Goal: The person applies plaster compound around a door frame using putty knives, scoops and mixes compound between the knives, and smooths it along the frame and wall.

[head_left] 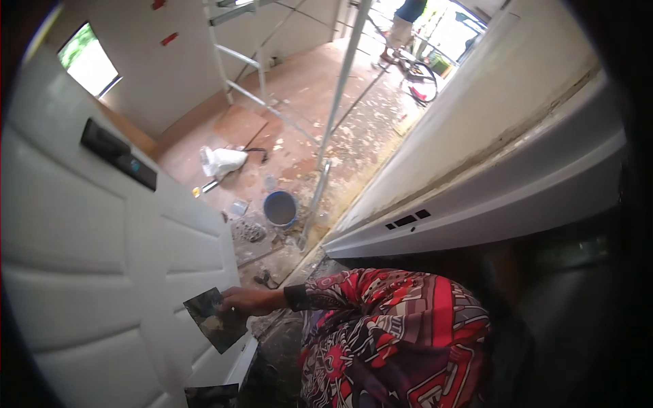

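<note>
Between fingers (235, 297) hangs a dark, mottled rectangular sheet (212, 323).

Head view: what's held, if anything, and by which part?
A dark, flat, roughly square piece, held at its upper-right edge by the right grip.
</note>
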Available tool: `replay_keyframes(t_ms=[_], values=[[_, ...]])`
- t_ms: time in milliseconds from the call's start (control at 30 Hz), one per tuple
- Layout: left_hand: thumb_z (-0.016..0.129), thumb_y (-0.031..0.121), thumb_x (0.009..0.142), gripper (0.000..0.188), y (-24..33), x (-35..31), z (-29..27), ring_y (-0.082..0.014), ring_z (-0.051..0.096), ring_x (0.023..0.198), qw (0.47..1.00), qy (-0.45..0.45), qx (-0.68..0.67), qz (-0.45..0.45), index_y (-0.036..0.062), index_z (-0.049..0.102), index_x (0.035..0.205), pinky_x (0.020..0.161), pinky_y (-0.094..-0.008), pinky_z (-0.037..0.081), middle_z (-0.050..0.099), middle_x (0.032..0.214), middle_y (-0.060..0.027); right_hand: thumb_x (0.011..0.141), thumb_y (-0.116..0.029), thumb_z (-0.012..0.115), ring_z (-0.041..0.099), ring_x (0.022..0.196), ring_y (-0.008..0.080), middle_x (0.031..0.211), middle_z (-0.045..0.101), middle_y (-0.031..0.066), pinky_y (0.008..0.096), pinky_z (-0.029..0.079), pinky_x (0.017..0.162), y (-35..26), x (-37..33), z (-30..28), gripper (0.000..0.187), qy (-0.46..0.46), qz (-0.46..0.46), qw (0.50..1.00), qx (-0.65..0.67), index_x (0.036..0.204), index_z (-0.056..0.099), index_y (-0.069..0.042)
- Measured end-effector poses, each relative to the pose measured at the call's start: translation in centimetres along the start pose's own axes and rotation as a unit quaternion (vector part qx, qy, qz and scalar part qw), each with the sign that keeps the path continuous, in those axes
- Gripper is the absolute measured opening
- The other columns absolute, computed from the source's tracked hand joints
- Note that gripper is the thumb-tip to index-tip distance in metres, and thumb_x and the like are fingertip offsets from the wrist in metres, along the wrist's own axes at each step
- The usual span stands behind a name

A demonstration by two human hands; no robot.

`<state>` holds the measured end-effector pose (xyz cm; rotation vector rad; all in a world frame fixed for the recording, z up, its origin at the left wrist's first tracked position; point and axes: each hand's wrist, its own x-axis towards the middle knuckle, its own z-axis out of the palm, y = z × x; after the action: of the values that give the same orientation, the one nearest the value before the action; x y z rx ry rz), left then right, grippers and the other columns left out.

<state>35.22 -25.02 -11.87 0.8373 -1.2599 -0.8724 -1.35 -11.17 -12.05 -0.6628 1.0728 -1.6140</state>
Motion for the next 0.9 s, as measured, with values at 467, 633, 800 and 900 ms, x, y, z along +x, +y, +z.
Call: replay_keyframes(t_ms=[467, 633, 800, 900], values=[[0.067, 0.027, 0.09, 0.022, -7.7, -12.5, 23.2, -0.0188, 0.058, 0.07, 0.882, -0.264, -0.019, -0.389, 0.0058, 0.069, 0.083, 0.062, -0.0335, 0.048, 0.065, 0.081, -0.01, 0.093, -0.015, 0.056, 0.066, 0.089, 0.0152, 0.099, 0.064, 0.0047, 0.0311, 0.055, 0.075, -3.5, -6.9, -10.8, 0.024, 0.254, 0.021, 0.933, 0.255, 0.113, 0.056, -0.003], [0.066, 0.029, 0.091, 0.025, -9.9, -13.9, 22.6, -0.0173, 0.057, 0.065, 0.902, -0.239, 0.048, -0.357, 0.0069, 0.069, 0.081, 0.058, -0.0313, 0.047, 0.065, 0.078, -0.0075, 0.091, -0.014, 0.059, 0.065, 0.092, 0.0152, 0.104, 0.064, 0.0035, 0.0335, 0.055, 0.08, -1.5, -8.8, -12.1, 0.025, 0.285, 0.021, 0.916, 0.282, 0.114, 0.056, -0.005], [0.065, 0.032, 0.092, 0.027, -11.5, -14.4, 20.0, -0.0158, 0.056, 0.06, 0.921, -0.193, 0.106, -0.323, 0.0079, 0.069, 0.08, 0.053, -0.029, 0.045, 0.065, 0.075, -0.005, 0.091, -0.011, 0.059, 0.064, 0.093, 0.0156, 0.104, 0.064, 0.0018, 0.0351, 0.055, 0.081, -2.4, -8.7, -11.2, 0.024, 0.287, 0.029, 0.903, 0.319, 0.114, 0.055, -0.007], [0.064, 0.033, 0.093, 0.029, -12.3, -14.2, 17.9, -0.015, 0.056, 0.057, 0.931, -0.154, 0.135, -0.302, 0.0086, 0.069, 0.079, 0.051, -0.0277, 0.044, 0.065, 0.073, -0.0035, 0.088, -0.01, 0.061, 0.066, 0.095, 0.0181, 0.107, 0.067, 0.007, 0.0343, 0.053, 0.086, -3.0, -8.3, -10.7, 0.03, 0.272, 0.004, 0.905, 0.328, 0.117, 0.056, -0.003]])
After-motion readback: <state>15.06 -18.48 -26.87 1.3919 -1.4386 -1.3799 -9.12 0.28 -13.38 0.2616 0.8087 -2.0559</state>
